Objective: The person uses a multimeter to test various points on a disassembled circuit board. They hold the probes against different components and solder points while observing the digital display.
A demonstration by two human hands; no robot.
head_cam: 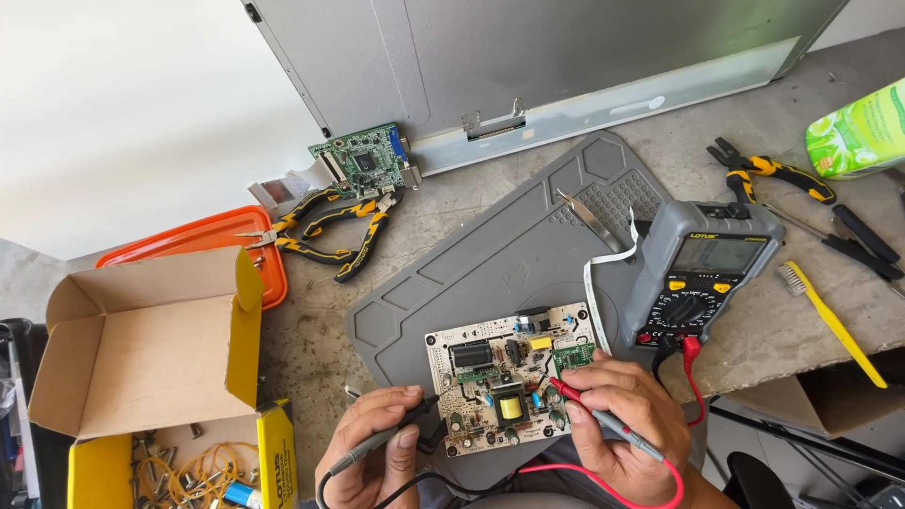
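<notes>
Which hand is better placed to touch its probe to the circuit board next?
Probably the right hand: its red probe already points onto the circuit board, tip near the yellow part. The left hand holds the black probe off the board's left edge.

My hands sit low on the grey mat (528, 236), whose upper half lies bare, so I can reach forward there. To my right the multimeter (702, 273) blocks the way, its red lead (693, 377) trailing over the table edge. To my left the open cardboard box (151, 349) walls me in; a strip of bare bench (311, 330) runs between box and mat. Pliers (330, 231) lie beyond.
</notes>
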